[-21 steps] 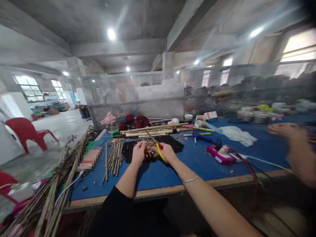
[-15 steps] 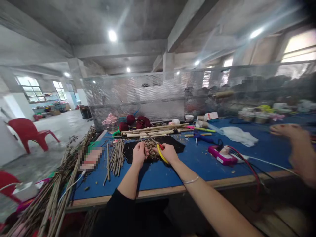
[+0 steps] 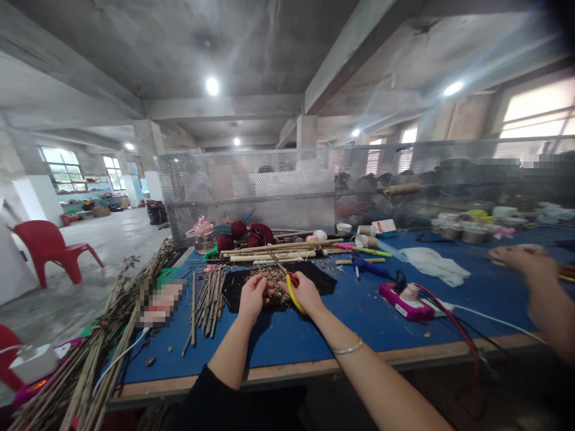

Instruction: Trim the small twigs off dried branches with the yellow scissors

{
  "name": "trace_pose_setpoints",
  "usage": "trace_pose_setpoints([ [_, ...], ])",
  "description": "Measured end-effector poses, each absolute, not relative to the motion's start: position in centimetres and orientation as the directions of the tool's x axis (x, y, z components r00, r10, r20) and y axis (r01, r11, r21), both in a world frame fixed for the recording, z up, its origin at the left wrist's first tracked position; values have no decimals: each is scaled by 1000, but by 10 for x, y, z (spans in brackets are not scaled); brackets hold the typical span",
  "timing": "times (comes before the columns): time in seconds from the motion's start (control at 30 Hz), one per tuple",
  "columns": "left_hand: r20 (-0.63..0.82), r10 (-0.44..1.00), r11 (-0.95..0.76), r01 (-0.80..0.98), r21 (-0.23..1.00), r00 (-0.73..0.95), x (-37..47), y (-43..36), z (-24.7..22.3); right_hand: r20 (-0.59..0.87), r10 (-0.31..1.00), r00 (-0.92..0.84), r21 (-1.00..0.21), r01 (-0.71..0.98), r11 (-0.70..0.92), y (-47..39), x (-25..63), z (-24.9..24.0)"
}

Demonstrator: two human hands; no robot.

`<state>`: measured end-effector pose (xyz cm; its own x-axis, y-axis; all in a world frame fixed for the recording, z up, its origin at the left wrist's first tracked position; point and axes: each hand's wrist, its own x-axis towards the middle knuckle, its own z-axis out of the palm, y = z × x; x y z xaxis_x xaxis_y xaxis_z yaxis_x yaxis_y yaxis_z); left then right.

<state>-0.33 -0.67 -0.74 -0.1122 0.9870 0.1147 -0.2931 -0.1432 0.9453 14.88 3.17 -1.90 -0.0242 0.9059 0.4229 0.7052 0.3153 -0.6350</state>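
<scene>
Scissors with a red and yellow handle point(image 3: 294, 293) are in my right hand point(image 3: 306, 294), blades pointing up and left. My left hand point(image 3: 254, 294) is closed in a pinch just left of it, over a heap of dry brown plant bits point(image 3: 277, 280); what the fingers pinch is too small to make out. The heap lies on a black cloth point(image 3: 323, 279) on the blue table point(image 3: 350, 329). Cut sticks point(image 3: 211, 299) lie side by side to the left of the cloth.
Long dry stalks point(image 3: 99, 341) lean at the left edge near a blurred phone-like object. Behind the cloth are longer sticks point(image 3: 278, 255) and dark red yarn balls point(image 3: 260, 235). A purple power strip point(image 3: 406, 303) with cables and another person's hand point(image 3: 521, 258) are at right.
The camera view has tilted up slightly, so the table sits lower in the picture. Both my hands stay over the heap, with the scissors still held in the right.
</scene>
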Motion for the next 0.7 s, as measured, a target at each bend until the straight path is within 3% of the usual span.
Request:
trace_pose_setpoints([
  [0.27,58,996,-72,-212,975,-75,-1,-10,-6,409,909,-77,-622,706,340,25,147,-15],
  [0.7,143,982,-154,-82,985,-121,-4,-6,-12,419,894,-160,-566,724,395,25,145,-16],
])
